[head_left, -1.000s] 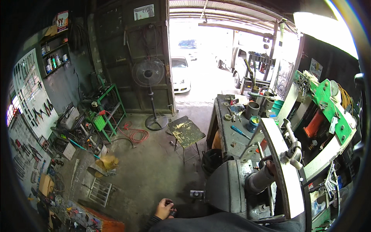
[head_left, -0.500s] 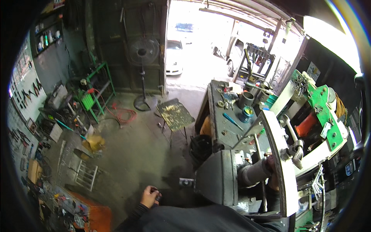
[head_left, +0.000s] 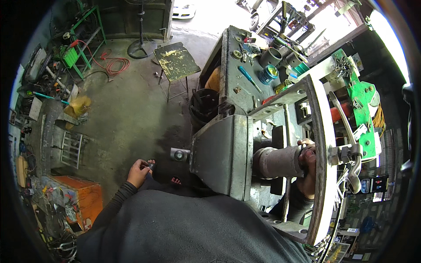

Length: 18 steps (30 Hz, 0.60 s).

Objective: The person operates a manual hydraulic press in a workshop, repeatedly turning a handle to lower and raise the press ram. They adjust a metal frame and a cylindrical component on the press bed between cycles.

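Observation:
My right hand (head_left: 308, 160) is wrapped around the far right end of a thick grey metal cylinder (head_left: 278, 163). That cylinder lies sideways inside a steel press frame (head_left: 321, 144) with a pale outer edge, its left end close to a dark block. Part of my right palm is hidden behind the cylinder and a thin rod. On the frame's outer side sits a bolt with a metal lever (head_left: 344, 118). My left hand (head_left: 138, 172) is by my left leg, fingers pinched together; whatever is in them, if anything, is too small to name.
A grey machine housing (head_left: 221, 153) stands left of the frame. Beyond it, a workbench (head_left: 228, 74) bears a blue-handled screwdriver (head_left: 249, 78), a blue tub (head_left: 268, 74) and metal cups. A worn stool (head_left: 176, 61), a black bucket (head_left: 204, 103) and an orange box (head_left: 90, 199) stand on the floor.
The view has tilted downward, so the bench and stool sit higher in it. More of my right hand shows at the cylinder's end. My left hand's fingers remain closed.

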Tool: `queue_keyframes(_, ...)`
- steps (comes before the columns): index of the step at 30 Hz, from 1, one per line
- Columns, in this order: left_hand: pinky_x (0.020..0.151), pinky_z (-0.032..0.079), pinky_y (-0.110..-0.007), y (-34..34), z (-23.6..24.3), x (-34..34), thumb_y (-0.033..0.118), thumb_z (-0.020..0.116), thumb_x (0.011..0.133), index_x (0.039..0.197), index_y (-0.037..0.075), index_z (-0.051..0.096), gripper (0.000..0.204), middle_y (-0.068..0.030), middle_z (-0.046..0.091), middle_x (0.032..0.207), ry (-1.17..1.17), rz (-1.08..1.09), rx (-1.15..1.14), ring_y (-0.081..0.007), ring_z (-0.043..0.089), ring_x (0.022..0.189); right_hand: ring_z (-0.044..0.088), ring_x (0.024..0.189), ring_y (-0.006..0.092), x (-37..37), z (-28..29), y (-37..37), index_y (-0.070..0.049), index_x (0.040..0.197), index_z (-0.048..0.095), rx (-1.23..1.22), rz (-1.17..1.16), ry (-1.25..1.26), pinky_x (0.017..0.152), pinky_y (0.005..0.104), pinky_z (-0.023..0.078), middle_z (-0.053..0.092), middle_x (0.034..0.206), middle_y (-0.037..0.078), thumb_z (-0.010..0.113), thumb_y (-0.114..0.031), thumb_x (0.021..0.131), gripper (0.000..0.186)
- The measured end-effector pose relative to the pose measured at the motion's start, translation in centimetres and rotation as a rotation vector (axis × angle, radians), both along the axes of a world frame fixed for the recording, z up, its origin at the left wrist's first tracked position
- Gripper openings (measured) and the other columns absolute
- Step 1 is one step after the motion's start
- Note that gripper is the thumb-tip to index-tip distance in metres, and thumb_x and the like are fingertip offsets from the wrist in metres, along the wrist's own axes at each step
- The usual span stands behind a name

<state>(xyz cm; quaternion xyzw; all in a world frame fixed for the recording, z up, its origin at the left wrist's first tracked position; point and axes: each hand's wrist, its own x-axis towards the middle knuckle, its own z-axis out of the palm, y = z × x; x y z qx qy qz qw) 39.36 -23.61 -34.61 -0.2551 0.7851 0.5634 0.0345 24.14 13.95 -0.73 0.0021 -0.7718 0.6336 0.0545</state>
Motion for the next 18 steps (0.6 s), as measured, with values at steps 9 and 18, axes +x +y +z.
queue_keyframes(9,0.079,0.044,-0.033,3.2,9.3,-4.2,0.012,0.056,0.078,0.094,-0.001,0.053,0.021,-0.0155,0.054,0.098,0.312,-0.026,-0.213,-0.0248,0.056,0.089,0.052,0.085,0.0222,1.8,1.5,-1.6,-0.001,0.085,0.055,-0.057,-0.062,0.070,0.087,0.0400,0.040,0.055,0.081,0.009,0.057,-0.018,0.080,0.017)
queue_keyframes(18,0.102,0.030,-0.041,14.6,25.9,-22.2,0.044,0.067,0.075,0.130,0.002,0.028,0.079,-0.0228,0.041,0.125,1.125,-0.700,0.051,-0.0347,0.041,0.119,0.048,0.084,0.0204,2.9,1.2,-0.1,-0.004,0.080,0.052,0.008,0.057,0.232,0.091,0.0432,0.037,0.047,0.072,0.005,0.057,-0.019,0.082,0.016)
